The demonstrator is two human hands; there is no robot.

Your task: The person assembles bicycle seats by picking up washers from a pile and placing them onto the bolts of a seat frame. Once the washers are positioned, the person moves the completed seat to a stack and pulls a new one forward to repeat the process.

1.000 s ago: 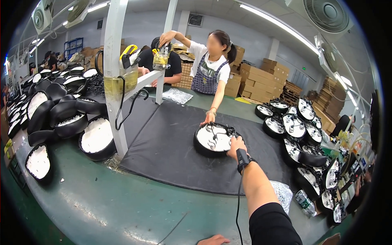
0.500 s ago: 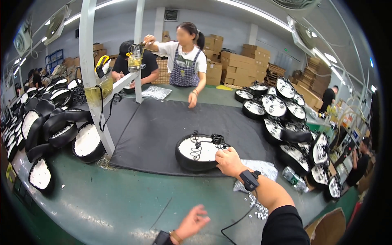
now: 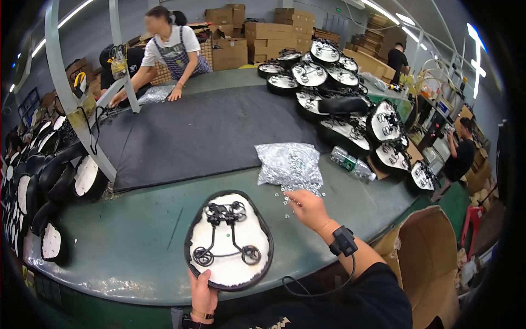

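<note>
My left hand (image 3: 203,293) grips the near edge of a black saddle (image 3: 229,274), its thumb over the rim. The saddle's white underside faces up. A black wire frame (image 3: 223,254) with coil springs lies on it, and its top end is a cluster of dark coils. To the right, my right hand (image 3: 309,208) is over small shiny metal nuts (image 3: 301,189) spilled on the table. Its fingers are pinched together; whatever is between them is too small to make out. Behind the nuts lies a clear plastic bag (image 3: 287,164) full of more of them.
A black mat (image 3: 203,131) covers the far tabletop. Stacked saddles (image 3: 345,134) stand right, others (image 3: 52,241) left by a metal post (image 3: 82,126). A plastic bottle (image 3: 352,163) lies right of the bag; an opened carton (image 3: 424,257) stands near right. A co-worker (image 3: 174,52) leans across the far side.
The saddle has come off the mat toward me, into my left hand. My right hand has left it for the nuts. The view has turned right; the co-worker's arm now reaches left.
</note>
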